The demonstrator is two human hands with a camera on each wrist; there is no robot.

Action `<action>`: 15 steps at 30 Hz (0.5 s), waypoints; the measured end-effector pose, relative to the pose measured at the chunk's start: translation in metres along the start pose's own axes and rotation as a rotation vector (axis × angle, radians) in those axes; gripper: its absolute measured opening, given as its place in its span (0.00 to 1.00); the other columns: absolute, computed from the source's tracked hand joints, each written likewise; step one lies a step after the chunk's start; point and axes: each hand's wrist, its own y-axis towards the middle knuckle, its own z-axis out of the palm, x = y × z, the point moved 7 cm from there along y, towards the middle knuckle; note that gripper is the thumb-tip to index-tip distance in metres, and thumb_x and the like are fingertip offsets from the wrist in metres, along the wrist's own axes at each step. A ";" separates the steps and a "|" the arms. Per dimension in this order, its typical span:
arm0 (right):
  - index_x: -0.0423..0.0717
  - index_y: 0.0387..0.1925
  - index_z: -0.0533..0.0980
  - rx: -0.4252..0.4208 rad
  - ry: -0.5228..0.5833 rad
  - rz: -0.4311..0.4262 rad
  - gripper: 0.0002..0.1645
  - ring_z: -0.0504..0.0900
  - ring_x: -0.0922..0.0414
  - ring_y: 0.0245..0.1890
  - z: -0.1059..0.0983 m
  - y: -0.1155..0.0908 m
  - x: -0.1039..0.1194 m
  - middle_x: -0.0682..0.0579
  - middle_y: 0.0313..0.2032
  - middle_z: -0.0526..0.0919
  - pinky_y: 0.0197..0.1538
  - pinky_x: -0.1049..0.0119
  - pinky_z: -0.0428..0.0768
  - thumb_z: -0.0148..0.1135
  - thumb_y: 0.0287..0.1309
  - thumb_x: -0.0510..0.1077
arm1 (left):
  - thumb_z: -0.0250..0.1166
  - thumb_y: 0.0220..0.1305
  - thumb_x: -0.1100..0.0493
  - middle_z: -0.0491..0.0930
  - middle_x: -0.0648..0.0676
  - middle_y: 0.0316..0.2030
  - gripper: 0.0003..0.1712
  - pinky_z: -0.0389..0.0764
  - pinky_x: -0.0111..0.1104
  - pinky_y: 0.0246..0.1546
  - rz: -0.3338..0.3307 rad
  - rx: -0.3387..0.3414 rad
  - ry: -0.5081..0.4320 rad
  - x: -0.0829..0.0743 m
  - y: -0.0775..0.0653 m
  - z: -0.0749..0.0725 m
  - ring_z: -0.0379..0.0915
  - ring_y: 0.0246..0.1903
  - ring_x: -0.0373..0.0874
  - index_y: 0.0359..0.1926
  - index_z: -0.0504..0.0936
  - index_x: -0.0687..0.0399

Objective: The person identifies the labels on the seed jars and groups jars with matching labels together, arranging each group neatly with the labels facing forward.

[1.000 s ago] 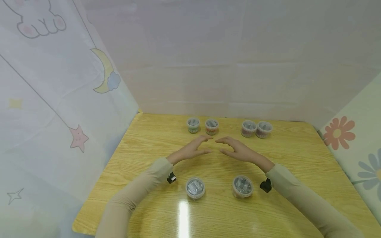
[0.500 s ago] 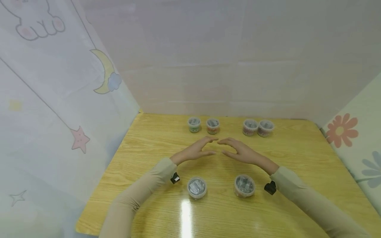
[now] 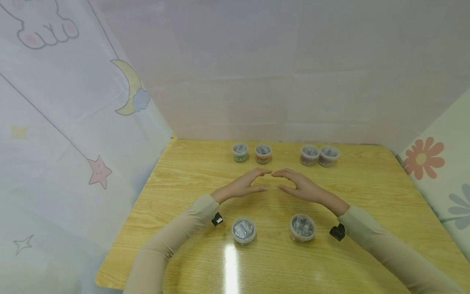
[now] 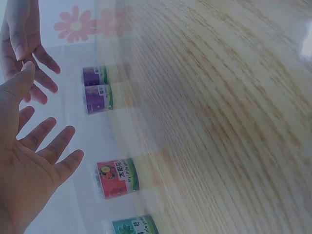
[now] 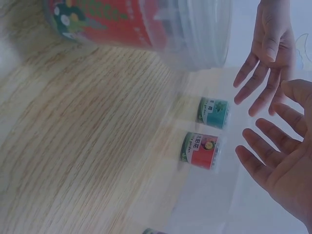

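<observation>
Both hands hover over the middle of the table, fingertips pointing at each other. The left hand point(image 3: 244, 184) has loosely bent fingers with nothing in them, and the right hand point(image 3: 301, 186) mirrors it. Behind them stand a green-labelled tub point(image 3: 240, 152), a red-labelled tub point(image 3: 262, 154) and two purple-labelled tubs, one point(image 3: 309, 155) beside the other point(image 3: 328, 156). Nearer the body are a clear-lidded tub point(image 3: 243, 230) on the left and another tub point(image 3: 302, 227) on the right. In the right wrist view a red-labelled tub point(image 5: 122, 22) looms close at the top.
The wooden table point(image 3: 176, 171) meets a pale cloth backdrop point(image 3: 235, 102) at its back edge. Printed cloth walls flank it, with a moon point(image 3: 128, 87) at left and a red flower point(image 3: 424, 158) at right. A small black device point(image 3: 338, 232) hangs under the right sleeve.
Both hands keep the same pose and have shifted slightly rightward in the head view, along with a small shift of the whole scene. The tubs stay in place on the table.
</observation>
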 end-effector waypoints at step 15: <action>0.38 0.63 0.69 -0.013 0.025 -0.008 0.25 0.73 0.43 0.59 0.003 -0.010 -0.007 0.43 0.59 0.74 0.55 0.41 0.75 0.60 0.66 0.38 | 0.59 0.70 0.45 0.60 0.52 0.70 0.38 0.65 0.36 0.65 -0.030 0.047 0.001 0.001 -0.001 0.013 0.58 0.67 0.45 0.74 0.56 0.52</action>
